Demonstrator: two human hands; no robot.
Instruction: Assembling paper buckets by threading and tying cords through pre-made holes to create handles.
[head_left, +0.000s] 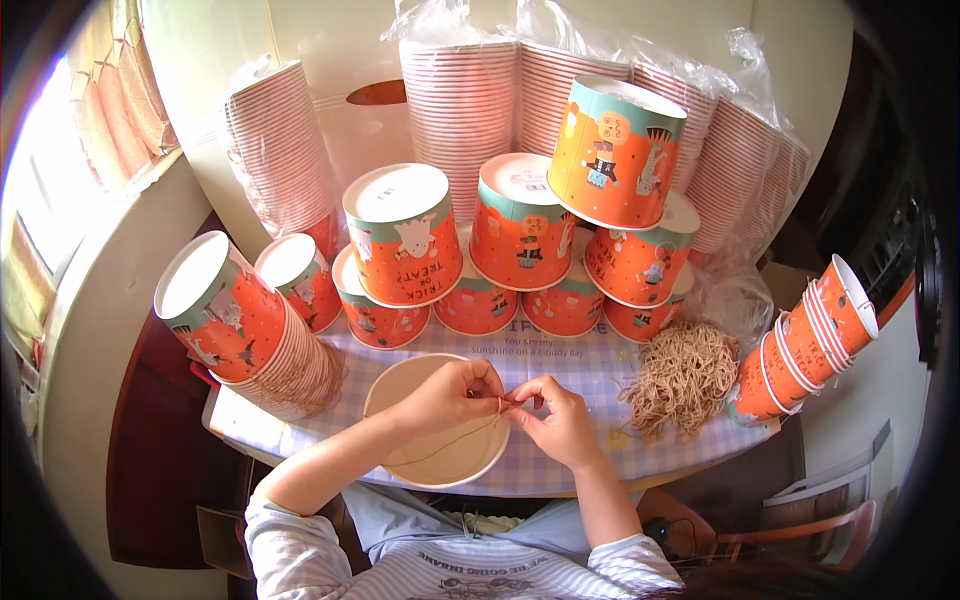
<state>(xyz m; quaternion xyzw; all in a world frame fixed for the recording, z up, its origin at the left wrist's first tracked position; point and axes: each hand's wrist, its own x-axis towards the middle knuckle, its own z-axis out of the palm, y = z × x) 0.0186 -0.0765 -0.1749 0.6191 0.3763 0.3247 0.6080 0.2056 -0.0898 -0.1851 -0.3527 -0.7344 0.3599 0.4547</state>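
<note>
A large round paper bucket (467, 472) stands in front of me near the table's edge, its pale inside facing up. Above its right side, my left hand (448, 396) and my right hand (556, 420) meet fingertip to fingertip, both pinching a thin brown string (455, 437). From the fingers the string trails down across the bucket's opening to its left side. Whether a knot sits between the fingertips is too small to tell. To the right of my right hand lies a tangled heap of the same kind of string (688, 375).
Orange-and-green Halloween buckets (405, 240) are piled upside down across the table's middle. Tall bagged stacks of buckets (460, 115) line the back. A nested stack with strings (290, 370) stands at left, another nested stack (805, 345) leans at right. A checked tablecloth (590, 465) covers the table.
</note>
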